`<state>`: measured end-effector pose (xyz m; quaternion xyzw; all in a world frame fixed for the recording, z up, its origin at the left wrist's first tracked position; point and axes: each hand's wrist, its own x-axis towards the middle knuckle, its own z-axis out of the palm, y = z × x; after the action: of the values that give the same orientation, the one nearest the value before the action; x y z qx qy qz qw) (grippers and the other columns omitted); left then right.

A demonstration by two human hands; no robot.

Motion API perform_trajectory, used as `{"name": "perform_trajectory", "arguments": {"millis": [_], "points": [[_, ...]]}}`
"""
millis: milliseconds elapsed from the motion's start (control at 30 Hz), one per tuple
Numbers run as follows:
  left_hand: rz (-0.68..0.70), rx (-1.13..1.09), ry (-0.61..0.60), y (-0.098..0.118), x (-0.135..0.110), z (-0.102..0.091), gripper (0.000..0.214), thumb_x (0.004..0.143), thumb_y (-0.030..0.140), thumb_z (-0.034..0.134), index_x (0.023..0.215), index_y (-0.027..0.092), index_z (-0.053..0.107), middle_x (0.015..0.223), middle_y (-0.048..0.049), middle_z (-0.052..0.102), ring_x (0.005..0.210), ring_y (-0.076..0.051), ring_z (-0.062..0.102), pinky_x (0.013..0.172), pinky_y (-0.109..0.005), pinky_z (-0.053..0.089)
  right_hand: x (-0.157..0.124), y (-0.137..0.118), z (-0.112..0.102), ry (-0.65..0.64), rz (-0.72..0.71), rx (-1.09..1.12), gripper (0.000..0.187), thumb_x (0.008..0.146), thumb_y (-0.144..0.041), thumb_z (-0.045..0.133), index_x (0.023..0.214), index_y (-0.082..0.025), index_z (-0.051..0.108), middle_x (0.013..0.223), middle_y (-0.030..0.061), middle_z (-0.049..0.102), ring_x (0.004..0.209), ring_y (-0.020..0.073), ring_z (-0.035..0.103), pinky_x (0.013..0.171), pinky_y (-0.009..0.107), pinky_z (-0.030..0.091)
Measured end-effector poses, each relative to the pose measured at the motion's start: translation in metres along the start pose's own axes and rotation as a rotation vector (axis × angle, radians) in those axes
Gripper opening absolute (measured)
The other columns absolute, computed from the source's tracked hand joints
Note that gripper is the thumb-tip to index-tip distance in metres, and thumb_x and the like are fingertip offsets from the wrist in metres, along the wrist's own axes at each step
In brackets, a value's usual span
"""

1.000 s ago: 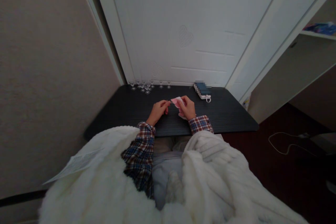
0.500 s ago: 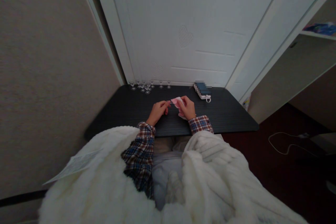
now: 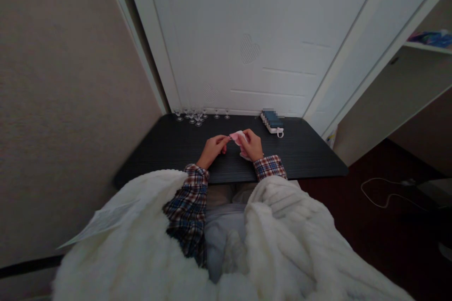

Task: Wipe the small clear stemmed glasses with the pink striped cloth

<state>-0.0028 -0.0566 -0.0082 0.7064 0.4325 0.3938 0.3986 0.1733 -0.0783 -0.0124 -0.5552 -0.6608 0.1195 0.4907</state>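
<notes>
Over the middle of the dark table [image 3: 169, 150], both of my hands meet. My right hand [image 3: 253, 145] is closed around a pink cloth [image 3: 237, 137], and part of the cloth hangs below the fingers. My left hand [image 3: 213, 148] is closed in a pinch, its fingertips right beside the cloth's left edge. Whatever small thing sits between those fingertips is mostly covered by fingers and cloth, so I cannot make out its kind. Toward the back left of the table stand several small clear stemmed glasses [image 3: 198, 121], apart from my hands.
A dark-screened phone [image 3: 272, 118] lies on a white case-like object with a ring at the back right. A white panel with heart patterns [image 3: 250, 49] rises behind the table. On the right, a white cable [image 3: 374, 202] lies on the dark red floor.
My left fingertips have come slightly nearer the cloth. A thin shiny piece that showed between fingertips and cloth is now almost hidden. The glasses and phone stay where they were.
</notes>
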Motion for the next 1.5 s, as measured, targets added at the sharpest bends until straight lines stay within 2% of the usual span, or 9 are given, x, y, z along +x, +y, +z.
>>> {"name": "perform_trajectory", "arguments": {"millis": [167, 400, 600, 833, 1233, 1500], "points": [[0.011, -0.024, 0.006, -0.0025, 0.0007, 0.0019, 0.045, 0.08, 0.056, 0.051, 0.094, 0.015, 0.065, 0.052, 0.0017, 0.055, 0.047, -0.011, 0.05, 0.045, -0.021, 0.035, -0.0003, -0.0008, -0.0004, -0.003, -0.017, 0.005, 0.031, 0.085, -0.048, 0.045, 0.085, -0.019, 0.058, 0.073, -0.0019, 0.057, 0.066, 0.0125, 0.051, 0.064, 0.024, 0.037], [0.034, -0.045, 0.021, -0.007, 0.0015, 0.0031, 0.043, 0.076, 0.047, 0.058, 0.106, 0.017, 0.059, 0.064, 0.002, 0.059, 0.049, -0.01, 0.054, 0.046, -0.02, 0.039, 0.0, -0.0017, -0.0011, 0.007, 0.0, -0.015, 0.03, 0.085, -0.047, 0.045, 0.085, -0.019, 0.058, 0.073, -0.0018, 0.057, 0.066, 0.0124, 0.05, 0.064, 0.024, 0.037], [0.056, -0.041, 0.008, -0.0062, 0.001, 0.001, 0.04, 0.079, 0.043, 0.055, 0.11, 0.018, 0.058, 0.07, 0.0008, 0.06, 0.051, -0.009, 0.054, 0.046, -0.02, 0.039, -0.0002, -0.0012, -0.0016, -0.004, 0.002, 0.005, 0.032, 0.085, -0.049, 0.045, 0.084, -0.019, 0.058, 0.071, -0.0023, 0.056, 0.066, 0.0122, 0.05, 0.063, 0.023, 0.037], [0.043, -0.013, 0.005, -0.0046, 0.0016, 0.0005, 0.04, 0.081, 0.048, 0.053, 0.102, 0.016, 0.062, 0.066, -0.0005, 0.06, 0.051, -0.01, 0.053, 0.045, -0.02, 0.037, -0.0003, -0.0009, -0.0017, 0.011, 0.016, 0.012, 0.031, 0.085, -0.047, 0.046, 0.085, -0.019, 0.058, 0.071, -0.0023, 0.056, 0.065, 0.0124, 0.051, 0.063, 0.023, 0.037], [0.022, 0.052, 0.013, -0.0003, -0.0006, -0.0004, 0.043, 0.083, 0.057, 0.047, 0.073, 0.017, 0.061, 0.05, 0.0013, 0.054, 0.046, -0.012, 0.05, 0.047, -0.022, 0.036, -0.0007, -0.0016, -0.0019, 0.013, 0.031, 0.024, 0.032, 0.084, -0.048, 0.046, 0.084, -0.019, 0.059, 0.069, -0.0024, 0.056, 0.065, 0.0126, 0.05, 0.063, 0.023, 0.037], [0.032, 0.111, 0.03, -0.0001, -0.0039, -0.002, 0.045, 0.084, 0.057, 0.045, 0.066, 0.019, 0.06, 0.047, 0.0013, 0.054, 0.048, -0.013, 0.051, 0.051, -0.023, 0.037, -0.0019, -0.0004, -0.0011, -0.003, 0.009, 0.006, 0.03, 0.085, -0.046, 0.045, 0.084, -0.02, 0.058, 0.071, -0.0021, 0.057, 0.066, 0.0124, 0.051, 0.063, 0.023, 0.038]]}}
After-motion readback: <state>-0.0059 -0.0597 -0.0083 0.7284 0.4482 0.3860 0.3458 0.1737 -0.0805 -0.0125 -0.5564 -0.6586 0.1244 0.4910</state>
